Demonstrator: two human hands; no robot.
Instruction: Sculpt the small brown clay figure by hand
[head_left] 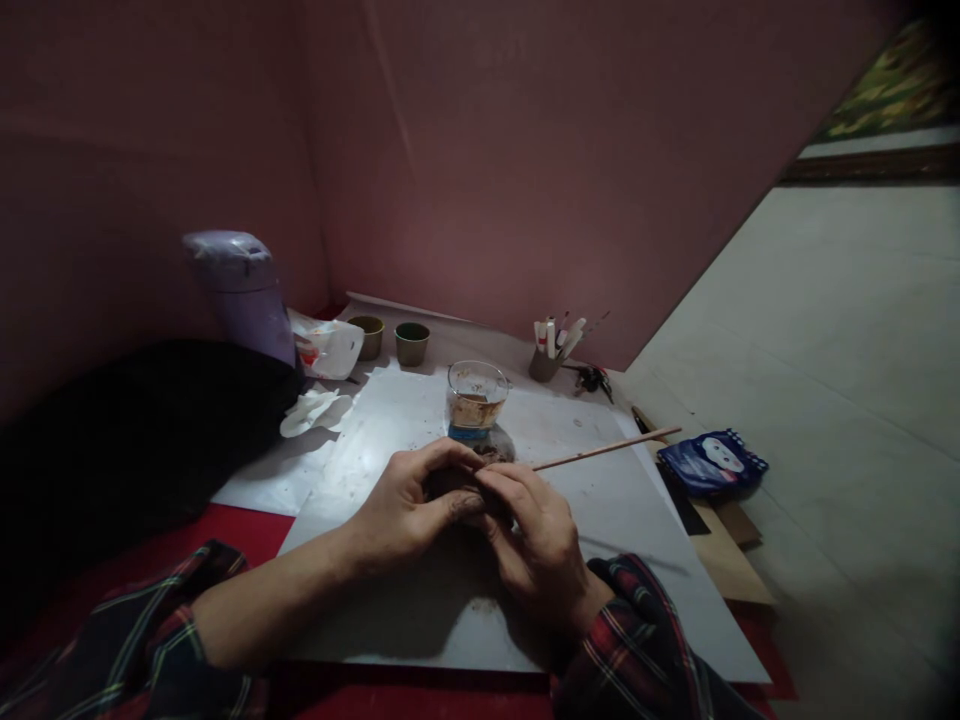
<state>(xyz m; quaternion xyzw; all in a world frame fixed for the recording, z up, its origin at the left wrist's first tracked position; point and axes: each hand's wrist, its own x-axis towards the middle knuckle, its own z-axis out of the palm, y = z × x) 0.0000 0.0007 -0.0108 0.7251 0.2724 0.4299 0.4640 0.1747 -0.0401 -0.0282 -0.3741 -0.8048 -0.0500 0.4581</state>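
Note:
Both hands meet low in the middle of the view, over a white board. My left hand [409,505] curls its fingers and thumb round a dark brown lump [446,483], which is mostly hidden. From the other side my right hand [540,535] presses bent fingers against the same lump. A thin wooden stick [607,449] juts out to the right from behind my right hand; how it is held is hidden. Just beyond my fingers, some brown material [495,453] shows beside a glass [478,400] of murky brown and blue liquid.
The white board [622,620] lies on a red surface [255,520]. Two small cups [412,344], a pen holder [544,365], a purple bottle [251,300] and crumpled tissue [311,410] stand behind. Black cloth [135,450] is left, a blue pouch [712,463] right.

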